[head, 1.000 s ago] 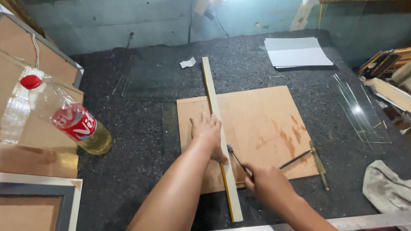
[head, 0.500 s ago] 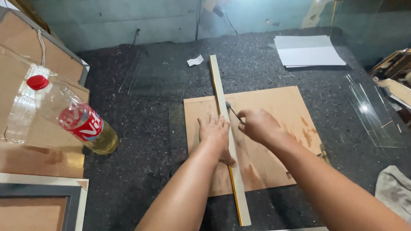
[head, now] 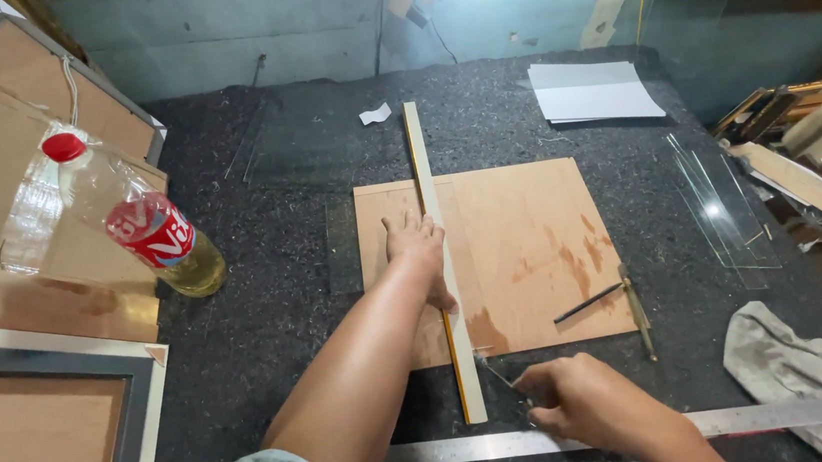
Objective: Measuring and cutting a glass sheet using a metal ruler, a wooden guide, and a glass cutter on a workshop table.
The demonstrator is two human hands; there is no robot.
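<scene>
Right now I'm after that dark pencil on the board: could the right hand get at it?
Probably yes: the right hand sits just below the pencil, nothing between, though it already pinches a thin tool.

Bottle (head: 155, 235) blocks left; pencil (head: 589, 302) lies right of straightedge (head: 443, 268).

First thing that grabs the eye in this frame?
The left hand pressing a long straightedge flat across the brown board at table centre. Just below, the right hand holds a thin tool at the straightedge's near end. Far left, a red-capped bottle lies tilted against cardboard.
</scene>
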